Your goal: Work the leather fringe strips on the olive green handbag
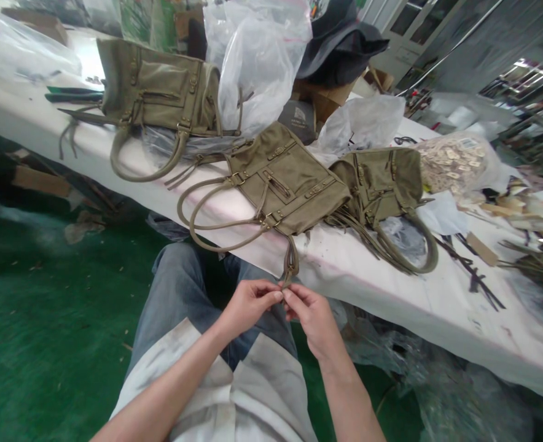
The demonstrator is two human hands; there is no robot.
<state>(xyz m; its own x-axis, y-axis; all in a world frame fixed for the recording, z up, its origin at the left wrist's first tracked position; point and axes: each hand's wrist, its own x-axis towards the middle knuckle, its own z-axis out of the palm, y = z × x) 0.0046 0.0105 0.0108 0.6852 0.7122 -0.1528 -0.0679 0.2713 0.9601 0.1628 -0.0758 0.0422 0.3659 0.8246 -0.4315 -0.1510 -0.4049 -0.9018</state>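
An olive green handbag (283, 181) lies on the white table (345, 264) just ahead of me, its two handles looping toward the near edge. A tassel strap (290, 261) hangs from it over the table edge. My left hand (248, 304) and my right hand (311, 313) meet below the edge, both pinching the lower end of that tassel between fingertips. My legs in jeans are under the hands.
Two more olive handbags lie on the table, one at the far left (161, 92) and one to the right (382, 181). Clear plastic bags (257, 67), a bag of small pale tags (456, 161), a cardboard box (331, 95) and loose strips (474, 273) surround them. Green floor (45, 319) lies left.
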